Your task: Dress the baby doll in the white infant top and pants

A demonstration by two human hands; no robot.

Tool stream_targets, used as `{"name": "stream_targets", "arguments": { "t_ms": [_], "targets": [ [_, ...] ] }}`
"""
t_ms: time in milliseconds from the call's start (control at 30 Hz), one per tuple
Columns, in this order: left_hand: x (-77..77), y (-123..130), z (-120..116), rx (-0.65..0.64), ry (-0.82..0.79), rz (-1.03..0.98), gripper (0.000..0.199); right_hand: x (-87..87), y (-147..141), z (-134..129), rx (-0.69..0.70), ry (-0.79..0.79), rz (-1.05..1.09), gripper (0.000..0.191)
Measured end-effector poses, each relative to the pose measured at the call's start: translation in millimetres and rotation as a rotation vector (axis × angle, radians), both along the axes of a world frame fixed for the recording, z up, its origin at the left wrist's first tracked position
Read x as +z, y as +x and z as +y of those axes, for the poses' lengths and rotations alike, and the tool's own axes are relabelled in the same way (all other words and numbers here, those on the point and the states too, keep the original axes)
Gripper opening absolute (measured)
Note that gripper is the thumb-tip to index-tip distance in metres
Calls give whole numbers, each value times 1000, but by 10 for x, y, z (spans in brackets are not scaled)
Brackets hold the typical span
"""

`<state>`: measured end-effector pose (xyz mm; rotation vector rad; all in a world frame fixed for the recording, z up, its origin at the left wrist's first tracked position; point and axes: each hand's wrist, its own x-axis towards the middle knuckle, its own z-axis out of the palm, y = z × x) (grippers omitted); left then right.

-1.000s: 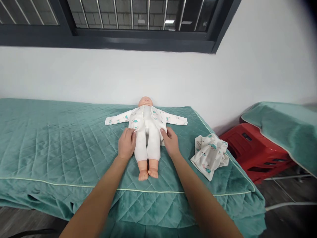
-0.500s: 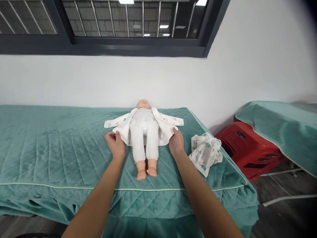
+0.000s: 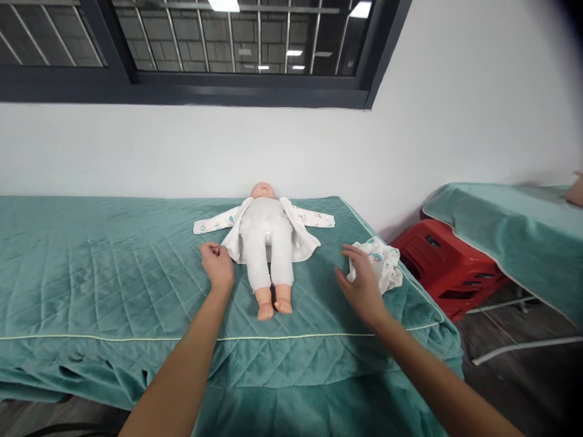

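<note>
Fingers of the right hand spread, empty, beside the crumpled printed cloth; those of the left hand curl by the open jacket, grip unclear. On the green quilted cover, the doll lies face up, feet nearest, jacket sleeves outspread, head near the wall.

Even, fairly bright, cool-toned light across the wall and the bedcover. We log small rectangular glare patches in the window between 11 and 1 o'clock. Soft shadow on the wall near 3 o'clock, by the red stool. White cloth on the doll looks pale, its detail weak. We note wide-angle stretch outward, and dark, blurred edges at 2 and 4 o'clock.
</note>
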<state>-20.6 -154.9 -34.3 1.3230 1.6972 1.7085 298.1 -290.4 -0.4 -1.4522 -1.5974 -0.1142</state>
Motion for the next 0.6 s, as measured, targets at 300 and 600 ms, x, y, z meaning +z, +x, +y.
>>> {"name": "stream_targets", "arguments": {
  "t_ms": [300,600],
  "targets": [
    [83,42,-39,46,2,-7,10,292,1161,272,-410,-653,-231,46],
    [331,156,-807,-236,99,114,5,438,239,-90,-71,-677,683,31]
  ]
}}
